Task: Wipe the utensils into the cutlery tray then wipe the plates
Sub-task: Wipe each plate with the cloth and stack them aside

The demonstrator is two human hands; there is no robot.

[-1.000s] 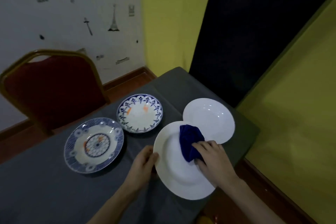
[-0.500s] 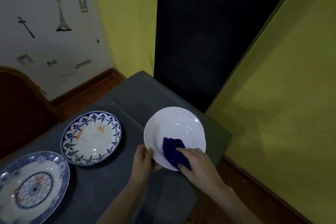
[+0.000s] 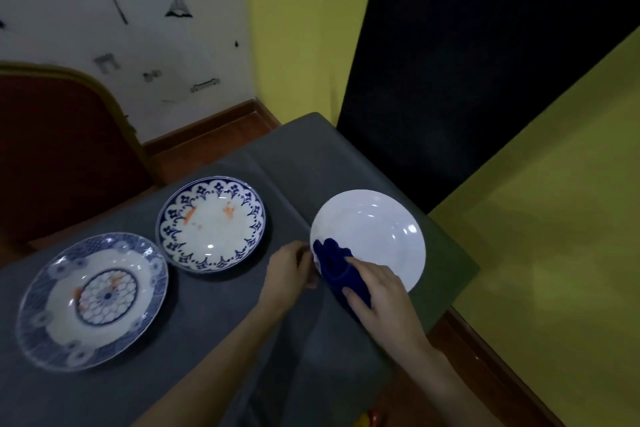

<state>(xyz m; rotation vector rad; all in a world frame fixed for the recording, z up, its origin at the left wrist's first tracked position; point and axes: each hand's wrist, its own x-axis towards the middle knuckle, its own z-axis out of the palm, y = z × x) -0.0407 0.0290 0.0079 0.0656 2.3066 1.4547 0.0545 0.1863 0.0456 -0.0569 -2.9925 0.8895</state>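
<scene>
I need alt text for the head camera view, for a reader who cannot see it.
A right hand presses a dark blue cloth on a plain white plate near the grey table's edge, while the left hand steadies its rim. Left of it lie two blue-patterned plates with orange smears.

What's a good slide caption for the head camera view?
Right hand wipes white plate with blue cloth, left hand steadying its rim; two stained patterned plates wait.

White plate [image 3: 377, 232] near table corner, blue cloth [image 3: 337, 269] on its near rim; two blue-patterned plates [image 3: 212, 222] [image 3: 91, 300] leftward — both orange-stained.
</scene>
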